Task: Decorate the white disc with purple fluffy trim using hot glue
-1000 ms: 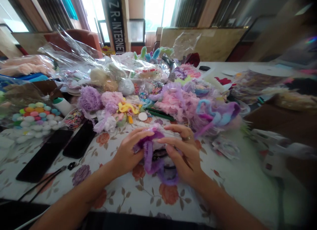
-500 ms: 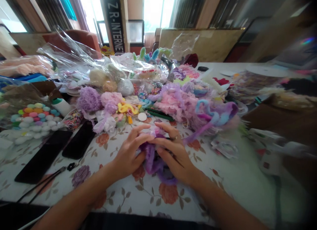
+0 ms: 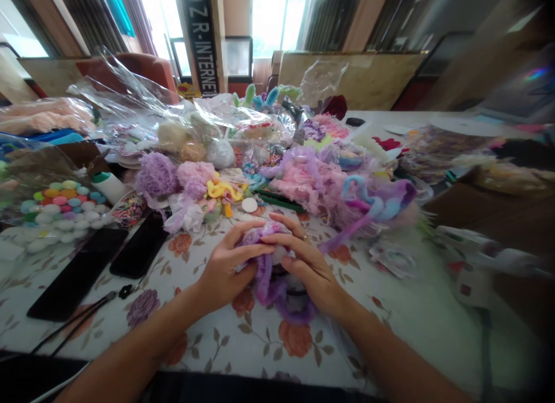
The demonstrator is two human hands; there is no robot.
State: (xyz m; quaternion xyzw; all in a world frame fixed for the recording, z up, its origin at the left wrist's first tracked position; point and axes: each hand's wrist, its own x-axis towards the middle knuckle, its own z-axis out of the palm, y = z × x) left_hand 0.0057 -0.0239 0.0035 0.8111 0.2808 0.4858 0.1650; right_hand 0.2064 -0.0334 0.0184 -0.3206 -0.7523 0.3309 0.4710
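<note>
Cupping a fluffy purple looped strip narrowly between curled left hand and right hand, at dial centre, over a white rose-printed tablecloth. Spotting two flat black slabs at nine, pink-lilac fluff at one, crinkled clear plastic bags near twelve; beyond, a bright window and, at eleven, a white-lettered black banner.

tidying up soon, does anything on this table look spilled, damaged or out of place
Nothing looks clearly spilled or broken. Most untidy is the fuzzy purple-and-blue strand, looped loosely by the pink ruffled heap, with one stretch trailing toward the right hand.
</note>
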